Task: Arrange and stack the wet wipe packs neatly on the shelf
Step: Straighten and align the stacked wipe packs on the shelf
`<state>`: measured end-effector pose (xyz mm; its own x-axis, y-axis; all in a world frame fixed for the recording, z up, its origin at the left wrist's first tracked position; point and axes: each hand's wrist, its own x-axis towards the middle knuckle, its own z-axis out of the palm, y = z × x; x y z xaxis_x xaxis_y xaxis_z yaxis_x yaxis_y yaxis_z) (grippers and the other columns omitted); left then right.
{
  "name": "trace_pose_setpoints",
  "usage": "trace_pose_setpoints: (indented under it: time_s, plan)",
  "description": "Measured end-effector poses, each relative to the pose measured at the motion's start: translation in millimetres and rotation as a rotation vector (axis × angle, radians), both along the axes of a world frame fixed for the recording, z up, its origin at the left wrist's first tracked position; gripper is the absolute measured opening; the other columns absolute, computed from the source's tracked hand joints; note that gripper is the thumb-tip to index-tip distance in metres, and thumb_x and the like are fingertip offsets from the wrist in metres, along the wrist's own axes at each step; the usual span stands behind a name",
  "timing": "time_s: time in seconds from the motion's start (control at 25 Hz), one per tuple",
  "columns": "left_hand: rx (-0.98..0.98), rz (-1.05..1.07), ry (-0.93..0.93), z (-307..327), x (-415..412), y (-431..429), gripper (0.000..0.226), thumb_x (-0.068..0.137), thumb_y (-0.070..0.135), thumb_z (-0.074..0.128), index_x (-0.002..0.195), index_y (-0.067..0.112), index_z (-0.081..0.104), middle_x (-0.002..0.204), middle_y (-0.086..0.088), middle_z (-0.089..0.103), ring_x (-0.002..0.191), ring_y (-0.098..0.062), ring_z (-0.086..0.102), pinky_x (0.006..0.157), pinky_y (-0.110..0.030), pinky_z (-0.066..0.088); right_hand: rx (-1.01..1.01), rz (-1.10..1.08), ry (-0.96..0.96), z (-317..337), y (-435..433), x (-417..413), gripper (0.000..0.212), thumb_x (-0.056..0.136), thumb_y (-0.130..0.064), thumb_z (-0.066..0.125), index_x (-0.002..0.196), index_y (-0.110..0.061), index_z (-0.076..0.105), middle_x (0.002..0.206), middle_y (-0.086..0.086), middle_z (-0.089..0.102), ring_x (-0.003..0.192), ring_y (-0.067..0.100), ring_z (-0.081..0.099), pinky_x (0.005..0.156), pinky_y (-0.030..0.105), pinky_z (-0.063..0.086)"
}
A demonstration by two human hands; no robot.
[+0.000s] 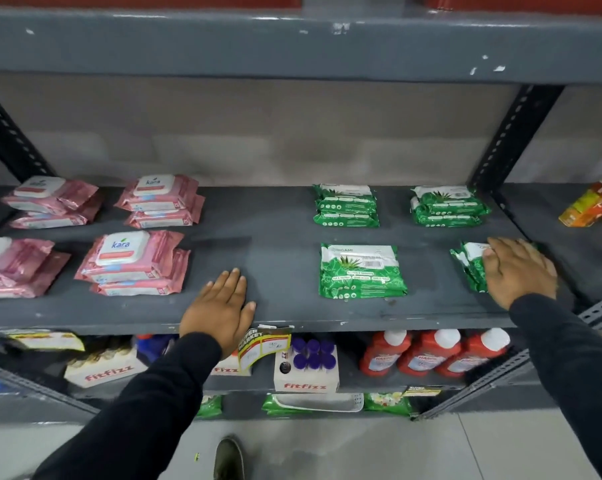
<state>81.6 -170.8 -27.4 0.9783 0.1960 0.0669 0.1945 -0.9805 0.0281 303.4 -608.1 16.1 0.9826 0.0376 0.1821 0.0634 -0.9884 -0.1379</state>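
Pink wet wipe packs lie in small stacks on the grey shelf [278, 233]: two at the back left [52, 202] [161, 200], two in front [14, 266] [133, 263]. Green packs are stacked at the back right [346, 206] [448, 206] and in front [361, 271]. My right hand [519, 271] lies flat on top of a further green stack [469, 261] at the front right, covering most of it. My left hand [221, 311] rests flat on the bare shelf near its front edge, holding nothing.
A perforated upright post [510, 133] stands at the back right, with orange packets [593, 206] beyond it. Below are red bottles [431, 355], white cartons [306, 370] and a hanging price tag [263, 344]. The upper shelf's edge [292, 46] runs overhead.
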Motion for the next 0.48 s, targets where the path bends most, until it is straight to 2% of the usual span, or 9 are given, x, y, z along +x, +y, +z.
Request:
trace_pose_setpoints:
  time_s: [0.2,0.28,0.36,0.44,0.48]
  plan:
    - [-0.067,0.011,0.029,8,-1,-3,0.081,0.083,0.053,-0.003,0.148,0.009,0.018,0.159,-0.008,0.013,0.146,-0.022,0.009,0.118,-0.036,0.005,-0.006,-0.057,0.200,29,1,3,0.084,0.078,-0.062,0.000,0.148,-0.026,0.028,0.161,-0.005,0.020,0.147,0.025,0.014,0.118,0.052,0.010]
    - [-0.103,-0.005,0.070,15,-2,-2,0.071,0.092,0.051,0.010,0.148,0.009,0.015,0.160,-0.008,0.009,0.146,-0.022,0.005,0.118,-0.037,0.002,0.075,-0.051,0.084,51,30,-4,0.084,0.080,-0.062,0.000,0.147,-0.023,0.031,0.160,0.000,0.022,0.147,0.029,0.016,0.116,0.058,0.011]
    - [-0.139,-0.054,0.043,28,-7,7,0.065,0.096,0.048,0.020,0.148,0.010,0.018,0.160,-0.008,0.011,0.146,-0.023,0.004,0.118,-0.038,0.000,0.108,0.078,-0.103,67,83,-25,0.073,0.088,-0.053,0.009,0.143,-0.015,0.038,0.156,0.008,0.031,0.143,0.033,0.024,0.113,0.059,0.017]
    - [-0.118,-0.111,-0.087,53,-14,26,0.067,0.092,0.050,0.015,0.146,0.012,0.025,0.159,-0.007,0.018,0.146,-0.024,0.007,0.117,-0.039,0.003,0.061,0.301,-0.200,75,148,-57,0.068,0.091,-0.047,0.015,0.139,-0.010,0.044,0.150,0.013,0.041,0.140,0.035,0.032,0.112,0.055,0.022]
    - [-0.102,-0.126,-0.155,67,-16,38,0.071,0.089,0.051,0.012,0.145,0.011,0.029,0.157,-0.008,0.021,0.146,-0.026,0.009,0.117,-0.040,0.004,0.030,0.397,-0.184,70,181,-77,0.068,0.091,-0.047,0.015,0.139,-0.010,0.045,0.149,0.013,0.042,0.141,0.033,0.032,0.113,0.052,0.022]
